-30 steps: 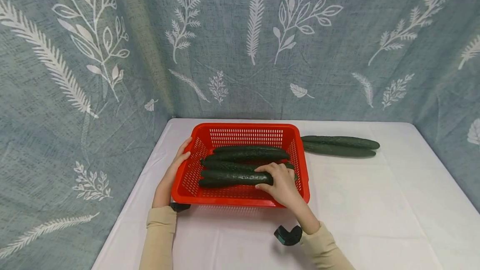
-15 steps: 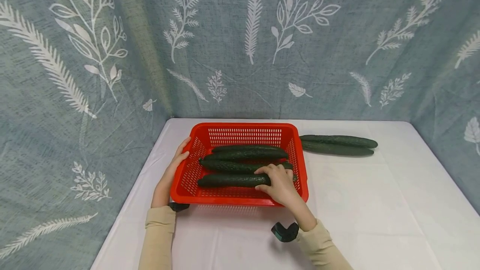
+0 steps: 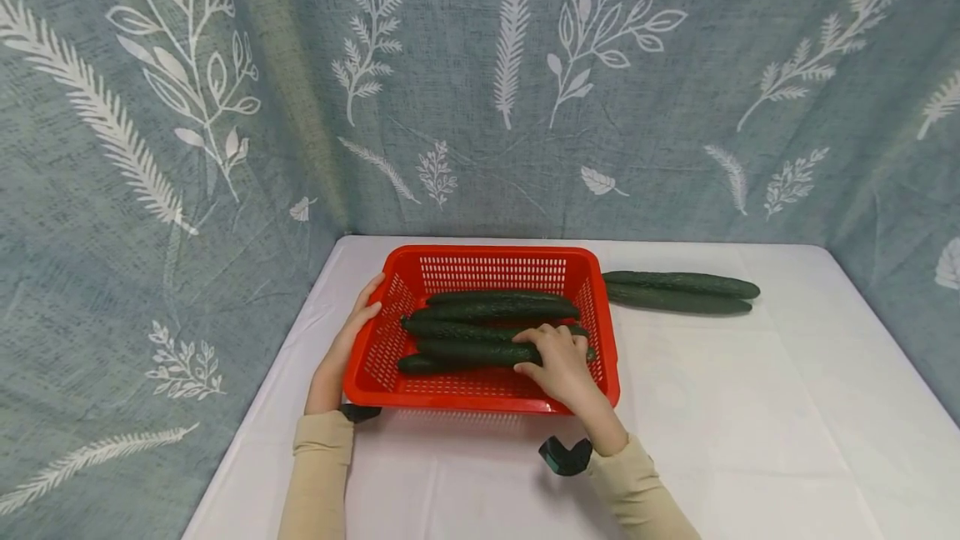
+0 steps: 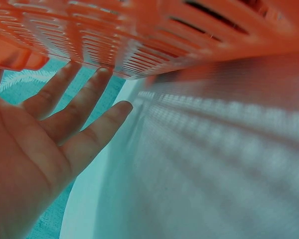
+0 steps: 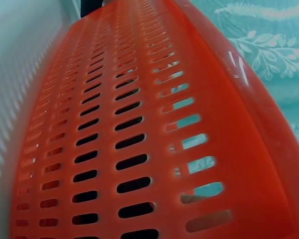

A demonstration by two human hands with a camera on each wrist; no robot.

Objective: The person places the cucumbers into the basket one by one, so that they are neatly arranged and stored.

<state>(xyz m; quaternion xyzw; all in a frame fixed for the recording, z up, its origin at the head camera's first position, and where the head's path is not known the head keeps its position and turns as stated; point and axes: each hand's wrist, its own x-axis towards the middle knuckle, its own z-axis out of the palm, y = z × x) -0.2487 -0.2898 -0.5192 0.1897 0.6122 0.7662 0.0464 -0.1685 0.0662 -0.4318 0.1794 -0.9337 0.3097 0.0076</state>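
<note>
In the head view, a red perforated plastic basket [image 3: 480,403] holds several dark green cucumbers. My right hand [image 3: 558,363] reaches over its front rim and grips one cucumber [image 3: 472,350] near the right end, thumb in front and fingers behind. Just in front lies another cucumber [image 3: 420,365], partly covered by the gripped one. Further back are more cucumbers [image 3: 495,307]. My left hand [image 3: 348,340] rests against the basket's left side; the left wrist view shows its fingers [image 4: 82,99] extended by the slotted wall. The right wrist view is filled by the slotted basket wall [image 5: 164,114], hiding the right hand's grip.
Two cucumbers [image 3: 678,292] lie side by side on the white-covered table [image 3: 720,407], to the right of the basket. A patterned blue-grey curtain [image 3: 465,90] hangs behind and at both sides. Dark wrist devices [image 3: 566,456] sit at both wrists.
The gripped cucumber's left end has shifted right and slightly back, so the front cucumber's left end shows again. The right wrist has moved slightly left; the left hand stays put.
</note>
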